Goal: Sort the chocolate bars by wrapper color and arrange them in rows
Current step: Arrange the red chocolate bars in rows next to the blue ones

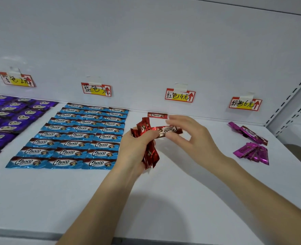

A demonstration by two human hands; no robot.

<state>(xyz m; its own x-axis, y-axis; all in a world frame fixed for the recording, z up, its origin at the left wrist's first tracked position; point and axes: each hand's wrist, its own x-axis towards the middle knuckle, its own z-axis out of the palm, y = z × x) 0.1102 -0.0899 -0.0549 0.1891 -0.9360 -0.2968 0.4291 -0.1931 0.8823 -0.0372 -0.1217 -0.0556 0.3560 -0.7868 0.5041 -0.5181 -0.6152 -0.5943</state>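
Note:
My left hand [134,147] grips a bunch of red-wrapped chocolate bars [150,152] above the white shelf. One red bar [169,130] sticks out sideways from the bunch, and my right hand [190,137] pinches its right end between thumb and fingers. A single red bar [157,115] lies flat at the back under the red price label [180,96]. Blue bars [79,137] lie in three neat columns to the left. Purple bars [10,119] cover the far left. Pink bars [251,151] lie in loose piles at the right.
Price labels are taped to the back wall: blue [96,90], pink [245,103] and one at far left [17,80]. A slotted metal upright [287,101] bounds the shelf on the right. The shelf's front edge [40,234] runs along the bottom.

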